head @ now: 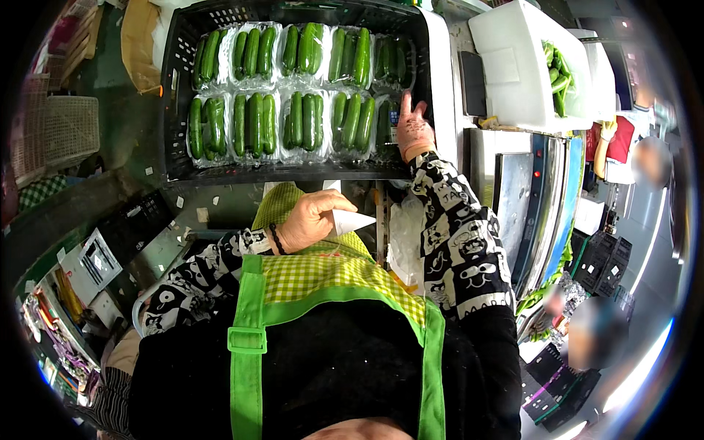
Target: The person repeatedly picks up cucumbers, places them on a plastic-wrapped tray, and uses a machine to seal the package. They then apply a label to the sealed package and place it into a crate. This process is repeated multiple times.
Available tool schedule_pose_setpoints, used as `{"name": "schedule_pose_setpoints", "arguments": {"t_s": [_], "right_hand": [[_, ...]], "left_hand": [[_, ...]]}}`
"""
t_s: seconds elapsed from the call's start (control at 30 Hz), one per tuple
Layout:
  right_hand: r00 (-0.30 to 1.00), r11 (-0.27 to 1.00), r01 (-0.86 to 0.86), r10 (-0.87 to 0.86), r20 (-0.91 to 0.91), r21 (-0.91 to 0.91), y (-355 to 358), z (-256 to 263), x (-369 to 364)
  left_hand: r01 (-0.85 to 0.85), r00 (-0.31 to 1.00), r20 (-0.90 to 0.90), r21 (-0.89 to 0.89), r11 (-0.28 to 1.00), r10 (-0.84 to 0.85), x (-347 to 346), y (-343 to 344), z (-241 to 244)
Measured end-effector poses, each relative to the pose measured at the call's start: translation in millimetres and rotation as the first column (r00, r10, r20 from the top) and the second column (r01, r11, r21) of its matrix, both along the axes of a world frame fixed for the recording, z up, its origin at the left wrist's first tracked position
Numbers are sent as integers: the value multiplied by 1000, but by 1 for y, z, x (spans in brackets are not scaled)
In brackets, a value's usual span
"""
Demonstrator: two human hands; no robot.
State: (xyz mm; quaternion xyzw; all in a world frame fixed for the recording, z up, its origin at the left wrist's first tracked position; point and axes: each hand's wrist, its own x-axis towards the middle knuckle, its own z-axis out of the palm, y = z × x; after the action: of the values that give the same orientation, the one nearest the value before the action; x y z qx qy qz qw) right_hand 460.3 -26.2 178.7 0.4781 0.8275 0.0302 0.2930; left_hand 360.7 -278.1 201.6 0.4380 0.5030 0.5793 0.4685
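A black plastic crate (291,172) in front of me holds two rows of plastic-wrapped cucumber packs (254,124). My right hand (415,129), which seems to wear a thin glove, reaches into the crate's near right corner. Its fingers are spread at the edge of a shaded cucumber pack (384,137) that bears a blue-and-white label (393,119). Close to my apron, below the crate's near wall, my left hand (309,221) is closed around a folded or rolled piece of white paper (351,221). The paper's tip points right.
White foam boxes (509,66), one with green vegetables (558,80), stand at the right. Below them is a metal-edged machine (514,187). Wicker baskets (71,129) and a black crate (135,228) are at the left. Other people work at the far right.
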Motion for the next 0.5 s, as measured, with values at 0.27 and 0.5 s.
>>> {"name": "schedule_pose_setpoints", "arguments": {"t_s": [0.27,0.5], "right_hand": [[130,605,-188,-765,-631,-773,-82,96,55],[-297,533,-244,-837,-460,-810,-146,108,57]], "left_hand": [[-260,965,11,-30,965,261,-8,37,19],[-211,976,-48,47,976,213,-2,43,35]]}}
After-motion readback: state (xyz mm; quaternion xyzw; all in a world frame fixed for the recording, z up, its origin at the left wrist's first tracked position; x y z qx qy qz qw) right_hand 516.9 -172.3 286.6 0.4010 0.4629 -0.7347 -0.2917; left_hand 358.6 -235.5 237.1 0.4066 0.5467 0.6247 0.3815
